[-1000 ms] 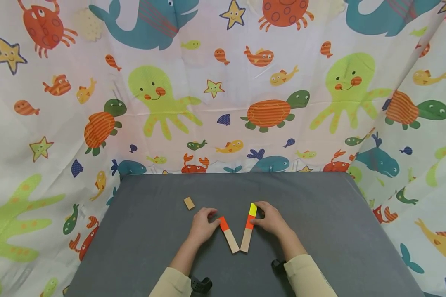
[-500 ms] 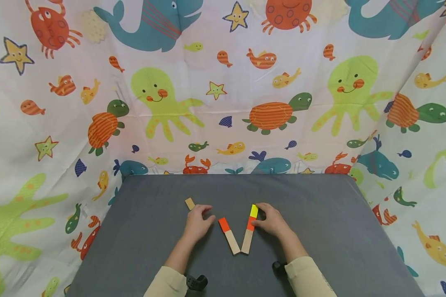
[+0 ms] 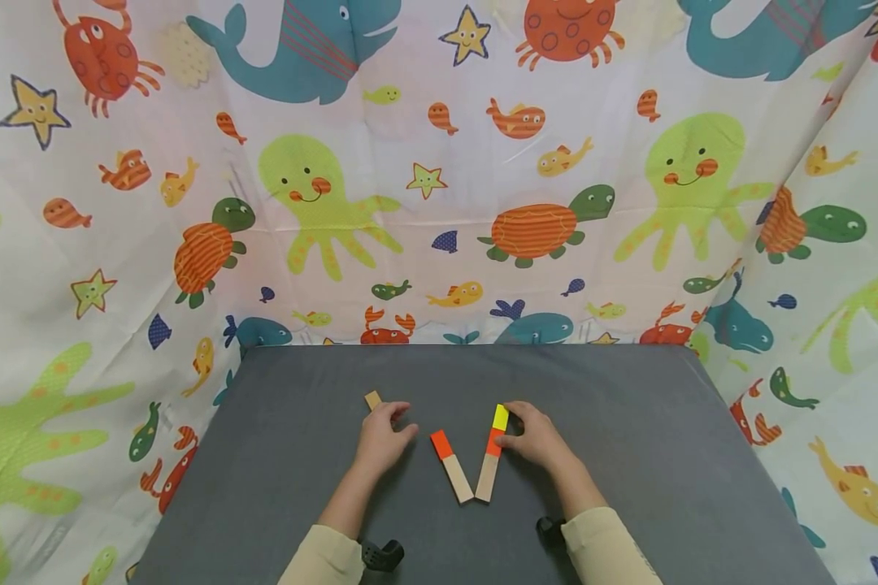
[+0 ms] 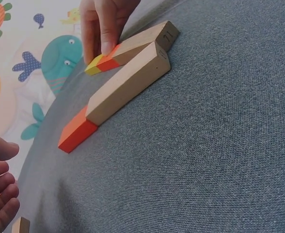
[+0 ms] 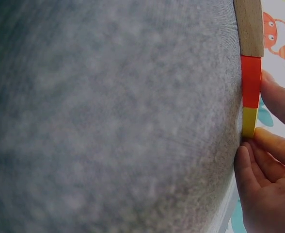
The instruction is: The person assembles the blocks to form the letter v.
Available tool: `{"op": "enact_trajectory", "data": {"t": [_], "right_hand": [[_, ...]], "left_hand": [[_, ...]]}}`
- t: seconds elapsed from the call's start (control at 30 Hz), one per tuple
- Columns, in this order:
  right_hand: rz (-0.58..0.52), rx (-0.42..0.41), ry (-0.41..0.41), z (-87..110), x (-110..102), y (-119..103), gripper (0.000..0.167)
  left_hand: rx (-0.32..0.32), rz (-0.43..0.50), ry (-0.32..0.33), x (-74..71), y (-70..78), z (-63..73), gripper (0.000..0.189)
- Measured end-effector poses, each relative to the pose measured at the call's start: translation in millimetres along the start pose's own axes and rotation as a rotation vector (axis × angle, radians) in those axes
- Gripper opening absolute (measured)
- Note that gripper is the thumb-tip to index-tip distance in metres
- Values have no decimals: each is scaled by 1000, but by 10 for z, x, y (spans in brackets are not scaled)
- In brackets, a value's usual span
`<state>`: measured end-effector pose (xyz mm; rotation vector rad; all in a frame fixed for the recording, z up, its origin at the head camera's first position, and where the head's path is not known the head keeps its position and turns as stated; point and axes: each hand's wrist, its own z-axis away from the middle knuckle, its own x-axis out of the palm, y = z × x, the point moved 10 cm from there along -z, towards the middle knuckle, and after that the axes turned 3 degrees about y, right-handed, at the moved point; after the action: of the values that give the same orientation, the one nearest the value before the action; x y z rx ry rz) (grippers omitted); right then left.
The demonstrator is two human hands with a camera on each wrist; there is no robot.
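Note:
Two rows of toy blocks form a V on the table. The left row has a long wooden block (image 3: 458, 479) and an orange block (image 3: 442, 444). On the right, a long wooden block (image 3: 487, 478), an orange block (image 3: 494, 443) and a yellow block (image 3: 501, 417) meet end to end. My right hand (image 3: 537, 435) holds the far end of that row: thumb against the orange block, index finger at the yellow block's end. My left hand (image 3: 382, 439) hovers with loosely spread fingers by a small wooden block (image 3: 372, 399), partly hidden behind it in the head view.
The grey cloth-covered table (image 3: 300, 455) runs back to a white curtain (image 3: 410, 219) printed with sea animals. Bare table lies to both sides of the blocks. Black bands (image 3: 383, 556) show near both sleeves.
My left hand has let go of the orange block in the left row and moved left toward the small wooden block, covering part of it. My right hand stays at its row.

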<state>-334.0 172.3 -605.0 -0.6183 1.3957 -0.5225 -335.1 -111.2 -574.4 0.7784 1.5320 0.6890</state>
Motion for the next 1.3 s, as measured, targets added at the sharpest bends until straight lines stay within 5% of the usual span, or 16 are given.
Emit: {"op": "enact_trajectory", "data": {"t": [0.8, 1.3], "right_hand": [[10, 4, 4, -1, 14, 17, 70], [2, -17, 18, 40, 26, 16, 70]], "left_hand": [[-29, 114, 84, -214, -75, -95, 39], [-54, 102, 101, -282, -181, -124, 42]]}}
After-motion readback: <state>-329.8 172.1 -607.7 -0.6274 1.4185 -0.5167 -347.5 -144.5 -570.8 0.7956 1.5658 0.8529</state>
